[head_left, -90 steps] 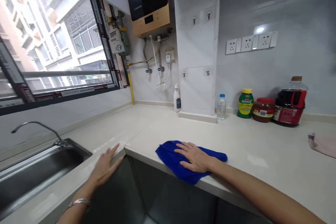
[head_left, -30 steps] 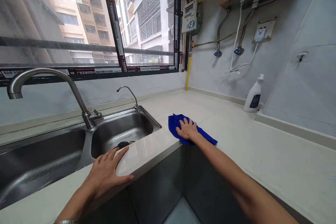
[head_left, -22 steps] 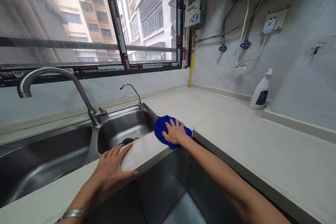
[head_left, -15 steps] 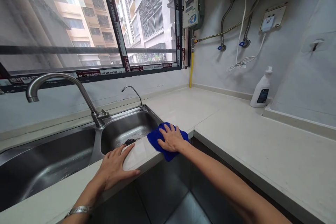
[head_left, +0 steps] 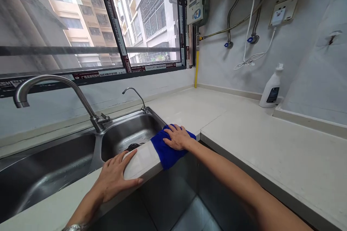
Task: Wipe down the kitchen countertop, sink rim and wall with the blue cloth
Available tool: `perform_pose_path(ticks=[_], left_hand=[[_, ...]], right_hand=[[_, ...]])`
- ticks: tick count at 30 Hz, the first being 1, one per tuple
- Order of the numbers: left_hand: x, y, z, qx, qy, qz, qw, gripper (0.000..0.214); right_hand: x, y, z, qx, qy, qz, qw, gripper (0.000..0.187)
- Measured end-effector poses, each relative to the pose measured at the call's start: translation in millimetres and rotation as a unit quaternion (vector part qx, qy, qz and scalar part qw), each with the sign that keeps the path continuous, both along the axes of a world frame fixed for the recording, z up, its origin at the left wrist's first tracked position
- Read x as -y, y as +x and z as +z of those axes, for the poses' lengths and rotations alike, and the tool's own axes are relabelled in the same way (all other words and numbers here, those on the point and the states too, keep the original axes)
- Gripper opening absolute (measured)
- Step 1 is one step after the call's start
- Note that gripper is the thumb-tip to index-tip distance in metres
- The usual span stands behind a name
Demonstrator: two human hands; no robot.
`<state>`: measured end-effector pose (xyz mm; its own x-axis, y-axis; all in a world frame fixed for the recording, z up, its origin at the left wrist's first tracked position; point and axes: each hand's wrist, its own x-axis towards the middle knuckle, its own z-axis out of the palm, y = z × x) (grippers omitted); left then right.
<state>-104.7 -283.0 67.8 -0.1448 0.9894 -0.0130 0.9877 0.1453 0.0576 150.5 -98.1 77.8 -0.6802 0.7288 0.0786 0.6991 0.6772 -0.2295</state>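
Note:
A blue cloth lies over the front strip of the white countertop, beside the sink's right bowl, and droops over the front edge. My right hand rests flat on top of it, fingers spread and pressing down. To the left, my left hand is open on the same strip: its fingers reach toward the sink rim and its thumb lies along the front edge. That hand holds nothing and is apart from the cloth. Part of the cloth is hidden under my right hand.
A double steel sink has a large tap and a small thin tap. Something dark lies in the right bowl. A white bottle stands by the right wall. Hoses and a meter are on the wall.
The cloth has spread flatter beneath my right hand, and its lower corner has shifted left along the front edge. My left hand stays on the counter edge. The view has shifted slightly.

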Motion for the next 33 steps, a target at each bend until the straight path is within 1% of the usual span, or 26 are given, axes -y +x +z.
perform_pose_path(ticks=[5, 8, 11, 15, 19, 21, 27, 31, 32, 33], left_hand=[[0, 2, 5.4, 0.009, -0.016, 0.002, 1.0, 0.113], [0, 3, 6.8, 0.004, -0.018, 0.0, 1.0, 0.113], [-1, 2, 5.1, -0.004, -0.003, -0.004, 1.0, 0.112], [-3, -2, 0.7, -0.014, 0.025, -0.022, 0.999, 0.102], [-5, -4, -2.3, -0.027, 0.05, -0.037, 0.998, 0.092], [-7, -3, -2.9, -0.032, 0.055, -0.041, 0.997, 0.092], [-11, 4, -1.3, -0.044, 0.088, -0.056, 0.994, 0.097], [-9, 9, 1.4, -0.032, 0.094, -0.042, 0.994, 0.124], [-9, 10, 1.7, -0.031, 0.092, -0.041, 0.994, 0.126], [-8, 10, 1.8, -0.032, 0.092, -0.043, 0.994, 0.124]], right_hand=[[-24, 1, 1.9, 0.004, 0.001, -0.023, 1.0, 0.069], [-35, 8, 0.9, 0.002, 0.004, -0.042, 0.999, 0.068], [-45, 23, -0.1, 0.006, 0.009, -0.063, 0.998, 0.069], [-55, 49, -0.1, 0.025, 0.003, -0.117, 0.993, 0.071], [-57, 71, 1.5, 0.041, -0.007, -0.148, 0.988, 0.073], [-57, 82, 2.6, 0.047, -0.009, -0.162, 0.986, 0.074], [-54, 120, 5.5, 0.056, -0.03, -0.193, 0.979, 0.076], [-51, 145, 5.4, 0.054, -0.041, -0.22, 0.973, 0.077], [-49, 152, 5.2, 0.053, -0.042, -0.225, 0.972, 0.077], [-48, 159, 5.0, 0.054, -0.041, -0.229, 0.971, 0.077]])
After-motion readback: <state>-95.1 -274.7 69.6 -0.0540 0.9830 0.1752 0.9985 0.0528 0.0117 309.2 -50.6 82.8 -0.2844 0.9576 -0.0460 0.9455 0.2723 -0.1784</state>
